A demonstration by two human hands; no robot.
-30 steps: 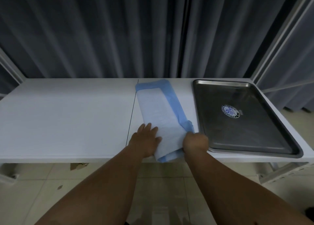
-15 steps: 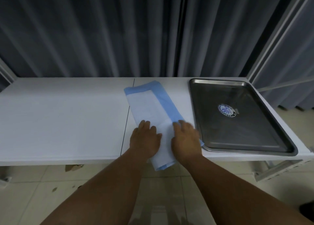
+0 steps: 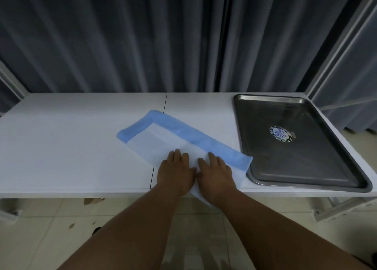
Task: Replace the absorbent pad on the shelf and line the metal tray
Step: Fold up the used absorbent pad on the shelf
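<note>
A folded absorbent pad (image 3: 163, 141), white with a blue border, lies slantwise on the white shelf (image 3: 71, 147), its near corner hanging over the front edge. My left hand (image 3: 176, 172) and my right hand (image 3: 217, 172) press flat on the pad's near end, side by side, fingers together and pointing away from me. Neither hand grips anything. The metal tray (image 3: 306, 173) sits at the right end of the shelf, bare inside except for a round blue-and-white sticker (image 3: 281, 134). The pad's right corner touches the tray's left rim.
A seam (image 3: 161, 135) splits the shelf top just left of my hands. Dark grey curtains (image 3: 142, 35) hang behind the shelf. Metal frame posts stand at both ends. Below is a tiled floor with small scraps.
The pad has turned from lying front-to-back to slanting left-far to right-near. My right hand went from gripping its near right corner to lying flat on it beside my left hand.
</note>
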